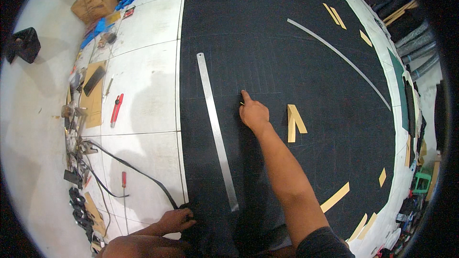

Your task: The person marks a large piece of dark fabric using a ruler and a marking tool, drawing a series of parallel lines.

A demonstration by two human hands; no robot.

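Observation:
Dark fabric (258, 162) marked with thin pale lines lies spread over the white-tiled surface. My right hand (254, 113) reaches over it, index finger stretched out and its tip on the cloth by the drawn lines. The other fingers are curled in, and a tiny thin yellow stick (242, 103) pokes out of them. A long steel ruler (215, 124) lies left of that hand, apart from it. Low at the fabric's left edge, my left hand (176, 220) rests with fingers bent, beside the end of a black strap (158, 182). What its fingers hold, if anything, is hidden.
Paper strips (292, 123) lie scattered on the fabric's right side, below a curved ruler (344, 56). On the left tiles are a red cutter knife (116, 110), a red-handled screwdriver (124, 179) and a phone (94, 81). Fabric rolls (417, 50) lie at the far right.

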